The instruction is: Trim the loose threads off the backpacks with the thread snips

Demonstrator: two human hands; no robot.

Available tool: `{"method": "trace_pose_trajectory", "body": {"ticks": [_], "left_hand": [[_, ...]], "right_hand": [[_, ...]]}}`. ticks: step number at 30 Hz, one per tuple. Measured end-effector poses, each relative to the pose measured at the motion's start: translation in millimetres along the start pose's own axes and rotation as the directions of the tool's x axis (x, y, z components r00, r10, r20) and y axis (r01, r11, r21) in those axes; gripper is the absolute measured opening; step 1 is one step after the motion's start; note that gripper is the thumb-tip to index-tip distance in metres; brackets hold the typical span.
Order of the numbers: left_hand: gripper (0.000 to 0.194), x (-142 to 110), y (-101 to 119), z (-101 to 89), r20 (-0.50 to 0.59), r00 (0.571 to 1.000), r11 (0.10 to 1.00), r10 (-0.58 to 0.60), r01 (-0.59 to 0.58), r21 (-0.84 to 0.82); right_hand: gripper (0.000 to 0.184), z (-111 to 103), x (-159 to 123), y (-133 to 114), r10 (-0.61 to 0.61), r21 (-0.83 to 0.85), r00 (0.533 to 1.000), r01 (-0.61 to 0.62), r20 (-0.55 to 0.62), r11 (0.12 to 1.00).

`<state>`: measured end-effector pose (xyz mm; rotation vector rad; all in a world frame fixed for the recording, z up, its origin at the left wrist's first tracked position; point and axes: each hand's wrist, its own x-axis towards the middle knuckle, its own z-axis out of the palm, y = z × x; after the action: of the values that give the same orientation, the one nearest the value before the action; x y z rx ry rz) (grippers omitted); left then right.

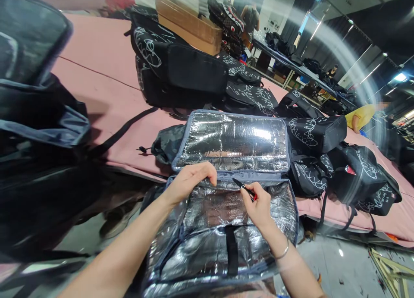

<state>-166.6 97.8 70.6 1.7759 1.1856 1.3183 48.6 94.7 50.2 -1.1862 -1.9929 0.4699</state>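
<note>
In front of me lies an open insulated bag [207, 242] with a shiny silver foil lining and grey-blue edging. Its foil-lined lid [233, 142] is folded back towards the pink table. My left hand [194, 177] is closed, its fingers curled down at the back rim by the lid's fold. Whatever its fingertips pinch is too small or hidden to name. Gripped in my right hand [258, 203] is a pair of small scissors [242, 186] with dark blades and a bit of red, pointing at the same seam. A black strap [231, 250] crosses the lining.
Several black bags with white drawings, such as one backpack [310, 132], line the pink table [106, 69]. A large black bag [42, 181] stands close at my left. A cardboard box [190, 24] is at the back. A person in yellow [360, 117] is at the far right.
</note>
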Motion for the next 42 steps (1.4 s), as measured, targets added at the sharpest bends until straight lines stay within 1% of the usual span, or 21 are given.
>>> {"method": "trace_pose_trajectory", "body": {"ticks": [2,4,6,8,11,14,17,22,25,27,28,30,31,33,34,36,37,38,39,40,42], "left_hand": [[0.040,2.9,-2.5,-4.1,-0.015,0.999,0.986,-0.030,0.032,0.165],[0.031,6.2,-6.2,-5.5,-0.009,0.998,0.936,-0.054,0.054,0.348],[0.030,8.7,-10.0,-6.5,0.077,0.996,0.892,-0.049,0.009,0.452],[0.029,10.2,-12.7,-8.2,0.174,0.985,0.859,-0.015,-0.076,0.506],[0.030,9.9,-14.2,-9.9,0.255,0.961,0.787,0.109,-0.240,0.569],[0.031,7.0,-15.0,-8.3,0.275,0.927,0.671,0.254,-0.374,0.640],[0.026,2.6,-15.8,-4.8,0.263,0.891,0.565,0.370,-0.440,0.698],[0.020,-3.1,-15.7,0.4,0.235,0.829,0.456,0.507,-0.490,0.743],[0.017,-4.5,-16.3,3.2,0.212,0.811,0.441,0.545,-0.492,0.751],[0.013,-5.7,-15.1,4.8,0.159,0.818,0.497,0.552,-0.476,0.726],[0.011,-6.8,-13.4,5.5,0.109,0.829,0.554,0.549,-0.458,0.695],[0.006,-10.8,-7.2,7.1,-0.052,0.859,0.709,0.510,-0.386,0.590],[0.005,-13.9,-3.1,8.3,-0.152,0.872,0.787,0.466,-0.331,0.520],[0.009,-22.3,4.6,13.0,-0.311,0.891,0.909,0.331,-0.213,0.359],[0.016,-27.2,7.1,17.0,-0.333,0.908,0.946,0.255,-0.162,0.281],[0.027,-36.9,7.9,28.8,-0.295,0.949,0.985,0.109,-0.063,0.163],[0.027,-41.0,6.1,36.4,-0.273,0.962,0.992,0.028,0.005,0.122],[0.023,-44.2,3.2,44.7,-0.266,0.962,0.992,-0.060,0.086,0.087],[0.018,-46.2,-0.2,53.3,-0.278,0.949,0.984,-0.148,0.171,0.057],[0.018,-46.9,-3.5,61.8,-0.304,0.925,0.968,-0.229,0.249,0.028],[0.026,-44.0,-8.5,77.5,-0.370,0.868,0.936,-0.332,0.352,-0.014]], "right_hand": [[0.018,0.5,0.9,-2.9,0.021,0.005,1.000,-0.021,0.019,1.000],[0.018,1.1,2.8,-6.8,0.025,-0.001,0.999,-0.025,0.048,1.000],[0.018,1.9,5.1,-10.7,0.032,-0.013,0.997,-0.031,0.072,0.999],[0.018,2.9,7.0,-13.7,0.040,-0.027,0.995,-0.038,0.086,0.999],[0.018,5.3,8.9,-16.1,0.031,-0.034,0.995,-0.027,0.099,0.999],[0.019,8.9,9.2,-18.1,0.013,-0.037,0.995,-0.010,0.094,0.999],[0.019,13.5,7.8,-20.1,0.010,-0.057,0.997,-0.005,0.082,0.998],[0.018,20.6,3.6,-20.6,-0.016,-0.139,0.999,0.022,0.047,0.990],[0.018,23.0,2.9,-20.6,-0.042,-0.144,0.998,0.047,0.041,0.988],[0.018,22.7,3.1,-21.1,-0.049,-0.092,0.998,0.052,0.035,0.994],[0.018,21.6,3.2,-21.1,-0.045,-0.056,0.998,0.046,0.032,0.997],[0.019,16.3,3.3,-20.0,-0.015,0.003,1.000,0.015,0.026,1.000],[0.019,12.1,3.4,-18.4,0.004,0.020,1.000,-0.005,0.025,1.000],[0.019,1.3,4.1,-12.5,0.016,0.027,1.000,-0.017,0.027,0.999],[0.019,-4.8,5.2,-8.4,0.006,0.013,0.999,-0.007,0.033,1.000],[0.022,-16.5,9.1,0.6,-0.029,-0.056,0.998,0.032,0.063,0.998],[0.025,-21.3,12.3,4.7,-0.041,-0.111,0.995,0.051,0.090,0.992],[0.026,-25.3,16.4,8.0,-0.041,-0.179,0.992,0.062,0.121,0.982],[0.026,-28.3,21.4,10.3,-0.026,-0.255,0.988,0.064,0.151,0.965],[0.025,-30.4,27.3,11.4,0.001,-0.329,0.985,0.058,0.175,0.943],[0.020,-32.6,40.8,10.5,0.082,-0.457,0.976,0.021,0.204,0.889]]}}
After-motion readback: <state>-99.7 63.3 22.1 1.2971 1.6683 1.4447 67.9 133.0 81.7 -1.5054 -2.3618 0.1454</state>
